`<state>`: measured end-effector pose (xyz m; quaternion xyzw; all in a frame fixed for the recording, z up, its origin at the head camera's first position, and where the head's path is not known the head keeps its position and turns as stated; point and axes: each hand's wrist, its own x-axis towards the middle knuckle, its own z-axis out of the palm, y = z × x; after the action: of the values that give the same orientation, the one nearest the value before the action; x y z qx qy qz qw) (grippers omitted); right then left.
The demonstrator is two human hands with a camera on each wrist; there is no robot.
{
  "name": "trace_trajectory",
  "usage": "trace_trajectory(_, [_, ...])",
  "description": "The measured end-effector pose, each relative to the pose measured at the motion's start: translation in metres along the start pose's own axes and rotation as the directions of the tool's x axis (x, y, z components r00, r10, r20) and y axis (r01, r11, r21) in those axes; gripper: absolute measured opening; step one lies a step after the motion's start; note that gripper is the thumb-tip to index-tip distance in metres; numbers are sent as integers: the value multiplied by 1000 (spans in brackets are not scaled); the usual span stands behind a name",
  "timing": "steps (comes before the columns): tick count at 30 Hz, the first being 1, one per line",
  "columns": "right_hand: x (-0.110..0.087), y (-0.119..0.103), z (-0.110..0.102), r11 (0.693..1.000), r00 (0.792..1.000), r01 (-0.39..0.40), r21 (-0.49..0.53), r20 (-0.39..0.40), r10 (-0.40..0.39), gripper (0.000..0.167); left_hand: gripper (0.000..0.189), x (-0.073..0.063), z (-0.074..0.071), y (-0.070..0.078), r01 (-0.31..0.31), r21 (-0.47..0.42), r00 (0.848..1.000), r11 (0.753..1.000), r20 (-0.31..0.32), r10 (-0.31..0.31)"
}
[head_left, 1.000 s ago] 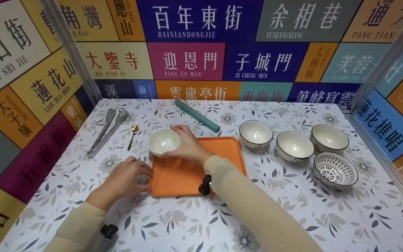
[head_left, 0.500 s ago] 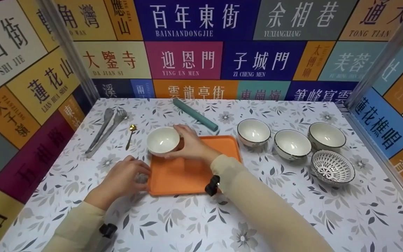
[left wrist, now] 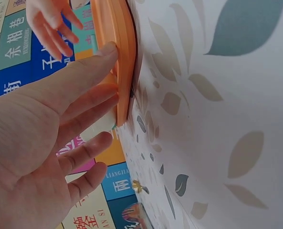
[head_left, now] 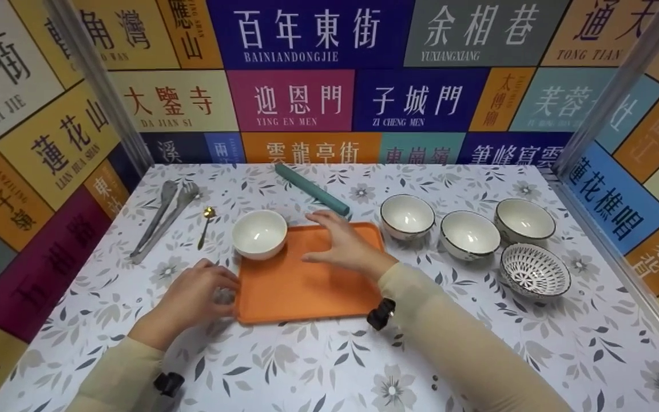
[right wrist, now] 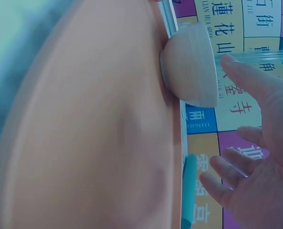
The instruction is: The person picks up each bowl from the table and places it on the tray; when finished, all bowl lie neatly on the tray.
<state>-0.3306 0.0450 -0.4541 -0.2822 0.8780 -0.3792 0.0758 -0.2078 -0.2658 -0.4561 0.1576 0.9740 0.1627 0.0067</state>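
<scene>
A plain white bowl (head_left: pixel 259 236) stands upright on the far left corner of the orange tray (head_left: pixel 312 292). My right hand (head_left: pixel 346 243) hovers over the tray's right half, thumb and fingers spread, apart from the bowl. In the right wrist view a gap shows between the bowl (right wrist: pixel 191 64) and that hand (right wrist: pixel 256 167). My left hand (head_left: pixel 195 292) is at the tray's left edge. The left wrist view shows its thumb tip on the rim of the tray (left wrist: pixel 127 57), with the other fingers of the hand (left wrist: pixel 50 119) loosely extended beside it.
Right of the tray are several dark-rimmed bowls (head_left: pixel 470 234), one a patterned bowl (head_left: pixel 535 270). A green stick (head_left: pixel 312 189) lies behind the tray. Grey tongs (head_left: pixel 163 220) and a small gold spoon (head_left: pixel 206 226) lie at left. Walls with printed signs (head_left: pixel 301 100) enclose the table.
My right hand has let go of the white bowl and moved right, away from it. The bowl stays on the tray's far left corner. My left hand stays at the tray's edge.
</scene>
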Motion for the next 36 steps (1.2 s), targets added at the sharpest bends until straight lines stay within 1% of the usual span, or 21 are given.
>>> trace_trajectory(5, [-17,11,-17,996,998,50,-77,-26,-53,83,36,-3,0,1,-22,23,1000,999,-12,23])
trace_trajectory(7, [-22,14,-25,995,996,69,-78,-41,-73,81,35,-3,0,1,-36,35,999,999,-20,37])
trace_trajectory(9, [-27,16,-33,995,995,74,-66,-56,-78,80,35,-3,0,2,-36,38,999,999,-21,37])
trace_trajectory(12, [-35,19,-45,995,993,80,-53,-81,-84,78,36,-2,-1,2,-29,35,999,999,-17,29])
trace_trajectory(16, [-45,27,-58,995,990,73,-73,-114,-81,75,36,-1,-1,3,-15,30,1000,999,-9,16])
trace_trajectory(19, [-51,35,-67,994,990,58,-95,-126,-69,74,38,-4,0,3,7,22,1000,1000,0,-7])
trace_trajectory(21, [-55,41,-73,997,991,49,-61,-124,-56,74,40,-5,0,3,20,18,1000,1000,5,-20])
trace_trajectory(24, [-58,52,-83,996,989,36,-84,-140,-48,75,41,-7,0,3,34,13,999,999,5,-34])
trace_trajectory(26, [-60,60,-90,995,988,15,-103,-152,-31,76,41,-7,0,3,29,13,1000,999,3,-29])
trace_trajectory(28, [-62,68,-98,986,985,-22,-162,-172,-7,79,41,-7,0,3,24,10,1000,1000,3,-24])
trace_trajectory(29, [-63,73,-102,984,984,-43,-174,-176,12,80,41,-6,0,4,23,9,1000,1000,5,-23])
trace_trajectory(32, [-63,83,-114,978,981,-101,-180,-179,68,85,39,-3,-1,4,7,16,1000,1000,0,-7])
trace_trajectory(36, [-62,96,-126,968,978,-132,-212,-186,93,92,38,1,0,5,-16,33,1000,999,-4,16])
